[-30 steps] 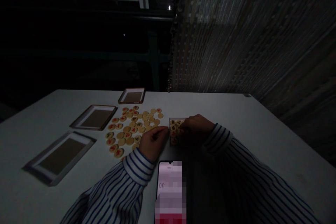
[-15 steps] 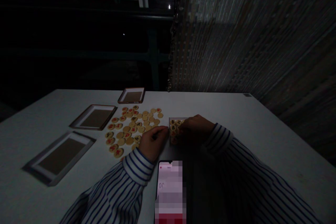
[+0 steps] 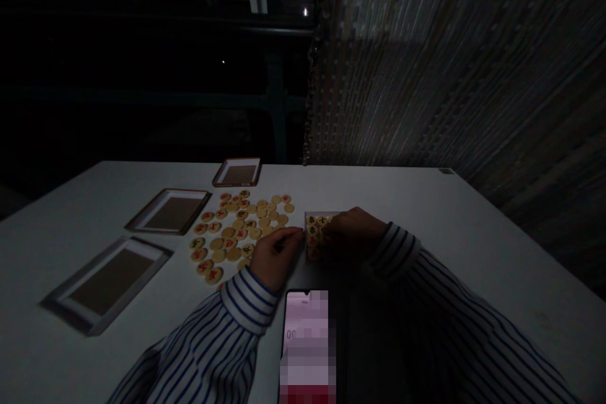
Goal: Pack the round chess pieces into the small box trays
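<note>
Low on the white table is a small box [image 3: 306, 254] holding rows of round xiangqi pieces [image 3: 312, 230] with black and red characters. My left hand [image 3: 277, 257] is closed in a pinch, its fingertips at the box's left edge. From the right, my right hand [image 3: 357, 227] reaches over the box with fingers curled down onto the pieces. That hand covers the box's right part, and whatever its fingertips grip is hidden. Left of the box lie many loose xiangqi pieces [image 3: 240, 233], some face up, others blank side up.
Three shallow open trays or lids stand on the left: a near one [image 3: 61, 295], a middle one [image 3: 137, 226] and a far one [image 3: 218, 180]. A lit phone [image 3: 296, 315] lies between my forearms. Behind the table's right half hangs a string curtain [image 3: 402, 76]. The room is dim.
Both hands stay almost where they were. The fingers of my left hand have shifted very slightly, and the phone screen looks different at the top.
</note>
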Available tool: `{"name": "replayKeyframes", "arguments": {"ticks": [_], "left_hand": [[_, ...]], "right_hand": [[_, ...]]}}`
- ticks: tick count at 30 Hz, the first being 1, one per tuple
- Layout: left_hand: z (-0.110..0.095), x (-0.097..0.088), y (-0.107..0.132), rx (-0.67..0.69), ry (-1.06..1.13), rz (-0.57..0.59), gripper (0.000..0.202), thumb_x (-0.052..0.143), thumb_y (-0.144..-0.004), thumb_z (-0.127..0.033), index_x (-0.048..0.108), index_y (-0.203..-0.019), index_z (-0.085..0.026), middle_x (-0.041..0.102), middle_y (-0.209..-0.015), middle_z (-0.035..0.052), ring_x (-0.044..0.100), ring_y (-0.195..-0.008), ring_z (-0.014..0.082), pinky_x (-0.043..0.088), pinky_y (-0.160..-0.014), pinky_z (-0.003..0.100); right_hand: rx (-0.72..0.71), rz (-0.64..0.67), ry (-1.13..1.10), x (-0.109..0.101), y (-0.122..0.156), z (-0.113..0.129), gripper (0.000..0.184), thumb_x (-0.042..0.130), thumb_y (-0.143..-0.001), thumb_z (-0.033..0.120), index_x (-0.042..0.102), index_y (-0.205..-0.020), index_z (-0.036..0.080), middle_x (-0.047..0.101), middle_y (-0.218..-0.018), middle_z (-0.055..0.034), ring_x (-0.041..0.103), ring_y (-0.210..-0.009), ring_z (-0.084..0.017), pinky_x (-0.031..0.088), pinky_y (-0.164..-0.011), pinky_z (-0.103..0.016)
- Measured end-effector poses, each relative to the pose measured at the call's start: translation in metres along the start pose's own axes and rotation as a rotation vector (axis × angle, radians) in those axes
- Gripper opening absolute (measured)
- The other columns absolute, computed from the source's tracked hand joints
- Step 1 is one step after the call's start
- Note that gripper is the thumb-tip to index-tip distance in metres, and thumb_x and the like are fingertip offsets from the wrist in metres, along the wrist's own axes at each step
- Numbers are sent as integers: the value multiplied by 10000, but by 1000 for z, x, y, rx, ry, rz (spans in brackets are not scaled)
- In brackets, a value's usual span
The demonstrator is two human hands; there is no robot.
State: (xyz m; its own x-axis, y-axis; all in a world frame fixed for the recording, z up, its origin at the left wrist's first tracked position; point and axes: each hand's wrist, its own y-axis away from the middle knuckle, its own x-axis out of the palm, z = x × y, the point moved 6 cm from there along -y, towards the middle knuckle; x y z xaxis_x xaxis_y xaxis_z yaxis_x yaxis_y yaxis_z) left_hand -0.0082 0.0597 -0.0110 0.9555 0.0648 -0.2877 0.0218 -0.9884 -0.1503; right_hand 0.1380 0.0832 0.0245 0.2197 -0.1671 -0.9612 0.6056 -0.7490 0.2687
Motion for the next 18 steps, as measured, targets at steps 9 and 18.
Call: {"name": "replayKeyframes", "arguments": {"ticks": [9,18], "left_hand": [[0,2,0,-1,17,5,262,560,-696,-363,663,-816,-155,688,-778,53,618,-755,171,485,-708,294],[1,1,0,2,14,4,265,558,-696,-371,664,-812,-157,687,-788,54,616,-752,172,482,-708,300]], "right_hand": [[21,44,-30,2,0,-1,328,363,-814,388,624,-905,212,646,-898,-75,586,-770,-166,359,-653,-266],[-6,30,-28,2,0,-1,323,346,-825,364,624,-911,224,645,-917,-71,588,-786,-175,366,-653,-279]]}}
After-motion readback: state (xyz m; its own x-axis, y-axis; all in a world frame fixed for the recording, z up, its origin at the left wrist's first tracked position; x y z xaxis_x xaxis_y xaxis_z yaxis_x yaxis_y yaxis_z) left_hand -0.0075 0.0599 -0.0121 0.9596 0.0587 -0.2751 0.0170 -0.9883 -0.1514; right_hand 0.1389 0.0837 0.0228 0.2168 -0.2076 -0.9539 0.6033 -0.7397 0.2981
